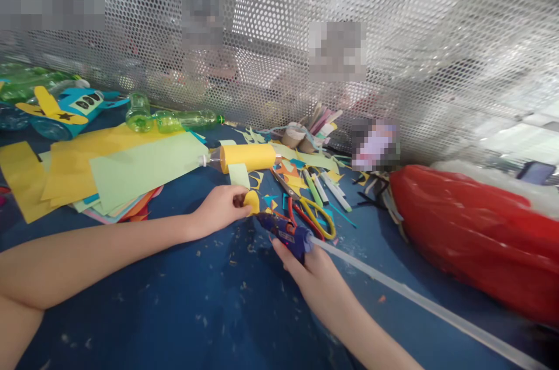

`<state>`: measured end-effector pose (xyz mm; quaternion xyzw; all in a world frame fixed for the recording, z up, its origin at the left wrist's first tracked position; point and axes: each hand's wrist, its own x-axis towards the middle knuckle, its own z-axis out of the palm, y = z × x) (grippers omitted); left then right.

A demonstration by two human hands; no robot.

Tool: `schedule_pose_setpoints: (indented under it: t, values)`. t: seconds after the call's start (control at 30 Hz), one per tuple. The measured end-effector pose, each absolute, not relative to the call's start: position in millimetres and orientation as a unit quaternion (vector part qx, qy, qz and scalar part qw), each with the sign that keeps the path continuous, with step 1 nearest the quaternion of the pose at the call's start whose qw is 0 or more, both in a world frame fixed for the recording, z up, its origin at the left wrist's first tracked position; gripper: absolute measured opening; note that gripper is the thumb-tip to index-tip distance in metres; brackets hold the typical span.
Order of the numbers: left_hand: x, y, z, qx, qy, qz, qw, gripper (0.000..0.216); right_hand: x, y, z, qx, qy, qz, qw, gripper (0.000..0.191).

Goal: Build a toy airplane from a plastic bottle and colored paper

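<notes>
My left hand (225,207) pinches a small rounded yellow piece (252,203), which looks like cut paper. Gripped in my right hand (312,265) is a blue hot glue gun (288,234), its nozzle close to the yellow piece; whether they touch I cannot tell. A long translucent glue stick (410,294) runs out of the gun's back toward the lower right. Just beyond my hands lies a clear plastic bottle wrapped in yellow paper (248,157), with a pale green strip (239,176) at its near side. Scissors with yellow and red handles (317,215) lie behind the glue gun.
Yellow and green paper sheets (144,169) spread at left, near a blue-and-yellow bottle airplane (72,108) and green bottles (187,119). Several markers (334,190) and paper scraps lie beyond the scissors. A red plastic bag (471,236) bulges at right. Perforated metal mesh (271,26) stands behind.
</notes>
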<state>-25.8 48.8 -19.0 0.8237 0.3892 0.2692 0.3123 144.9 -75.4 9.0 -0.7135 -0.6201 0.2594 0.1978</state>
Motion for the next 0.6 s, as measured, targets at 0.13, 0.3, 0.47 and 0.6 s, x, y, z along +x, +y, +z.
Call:
schedule_pose_setpoints:
  t: [0.13,0.3,0.47,0.6]
  values:
    - [-25.5,48.7,-18.2,0.823,0.392,0.269,0.311,0.014,150.0,-72.8,9.0,-0.699,-0.63,0.247,0.229,0.043]
    - [-25.4,48.0,-16.0,0.824,0.391,0.266,0.311,0.014,151.9,-73.4,9.6,-0.701,-0.636,0.229,0.229,0.04]
    - [-25.4,48.1,-16.8,0.824,0.392,0.269,0.31,0.016,153.6,-72.3,11.9,-0.703,-0.625,0.236,0.245,0.036]
    - [-25.0,48.6,-17.4,0.821,0.395,0.264,0.315,0.014,163.8,-75.6,21.9,-0.703,-0.592,0.282,0.277,0.043]
